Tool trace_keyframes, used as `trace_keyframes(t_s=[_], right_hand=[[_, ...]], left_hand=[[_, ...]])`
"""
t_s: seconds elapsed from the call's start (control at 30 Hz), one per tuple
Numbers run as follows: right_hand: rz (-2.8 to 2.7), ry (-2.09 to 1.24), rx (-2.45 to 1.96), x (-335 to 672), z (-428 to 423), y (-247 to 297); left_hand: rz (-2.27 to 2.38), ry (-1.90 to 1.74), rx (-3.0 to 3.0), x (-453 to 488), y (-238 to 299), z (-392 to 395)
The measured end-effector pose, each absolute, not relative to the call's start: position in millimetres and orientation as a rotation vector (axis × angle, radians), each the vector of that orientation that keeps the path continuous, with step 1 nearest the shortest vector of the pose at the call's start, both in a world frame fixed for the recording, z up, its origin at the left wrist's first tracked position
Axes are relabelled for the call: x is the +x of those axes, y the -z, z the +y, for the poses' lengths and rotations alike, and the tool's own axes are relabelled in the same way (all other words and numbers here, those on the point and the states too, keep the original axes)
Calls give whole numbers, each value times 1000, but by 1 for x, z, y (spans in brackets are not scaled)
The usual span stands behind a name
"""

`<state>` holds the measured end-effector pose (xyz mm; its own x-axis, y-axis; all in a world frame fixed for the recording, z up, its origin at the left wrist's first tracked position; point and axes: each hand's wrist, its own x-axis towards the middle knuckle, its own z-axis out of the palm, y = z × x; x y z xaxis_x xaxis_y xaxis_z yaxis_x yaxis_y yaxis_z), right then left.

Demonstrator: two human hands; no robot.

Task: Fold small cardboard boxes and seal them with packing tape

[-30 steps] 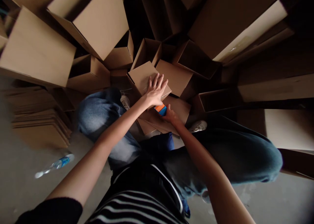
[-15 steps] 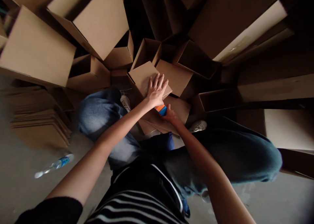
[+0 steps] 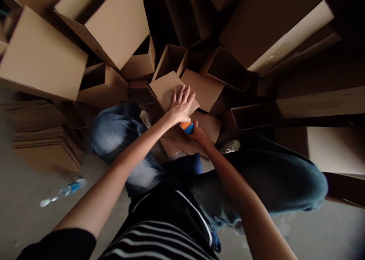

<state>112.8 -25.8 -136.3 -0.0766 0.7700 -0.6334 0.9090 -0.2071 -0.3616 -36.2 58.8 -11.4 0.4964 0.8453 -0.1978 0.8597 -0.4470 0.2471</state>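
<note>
My left hand (image 3: 181,106) lies flat with fingers spread on a folded flap of a cardboard box (image 3: 164,89). The box stands between my legs, and its other flaps (image 3: 202,89) are partly open. My right hand (image 3: 198,133) grips a small orange-and-blue object (image 3: 186,127) just below my left hand. My fingers and the flap edge hide part of that object, so its exact kind is hard to tell. It sits close to the lower box flap (image 3: 209,124).
Several large cardboard boxes (image 3: 114,24) lie tilted all around the front and sides. A stack of flattened cardboard (image 3: 47,148) rests on the concrete floor (image 3: 25,210) at left, near a plastic water bottle (image 3: 67,189). My denim-clad knees (image 3: 114,132) flank the box.
</note>
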Motion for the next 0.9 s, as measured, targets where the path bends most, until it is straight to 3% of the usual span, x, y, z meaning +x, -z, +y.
trace_keyframes(t_s=[0.9], right_hand=[[1842, 1142, 2002, 112, -26, 127]], left_hand=[[1466, 83, 2412, -32, 1, 55]])
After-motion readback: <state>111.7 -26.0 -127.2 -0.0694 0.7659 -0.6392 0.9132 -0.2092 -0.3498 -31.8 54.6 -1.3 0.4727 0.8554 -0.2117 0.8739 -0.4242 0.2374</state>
